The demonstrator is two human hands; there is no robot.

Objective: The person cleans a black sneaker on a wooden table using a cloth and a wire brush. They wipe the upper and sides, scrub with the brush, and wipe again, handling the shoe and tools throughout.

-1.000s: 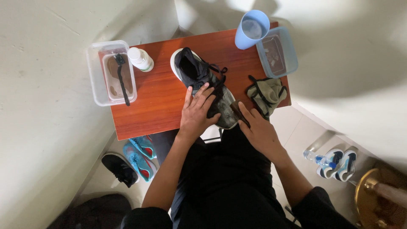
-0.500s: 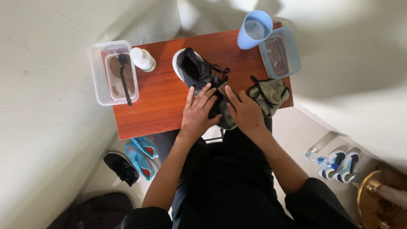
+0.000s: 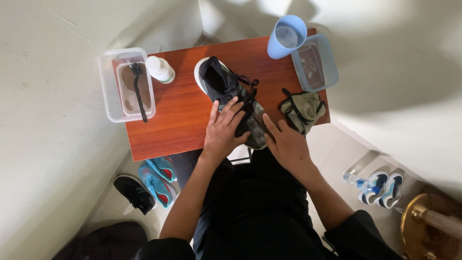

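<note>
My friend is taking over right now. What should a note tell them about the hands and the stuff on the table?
Left hand: open, flat on the black shoe, pressing its middle.
Right hand: open, at the shoe's heel end, fingers against its side; no grip on anything.
The shoe lies on the red-brown table, laces loose. An olive cloth lies to its right, untouched. A clear tub with a brush in it and a white bottle stand to the left; a blue cup and a second tub stand at the back right.
Done: shoe on the table. Left: brush, cloth and bottle are not in hand.
</note>
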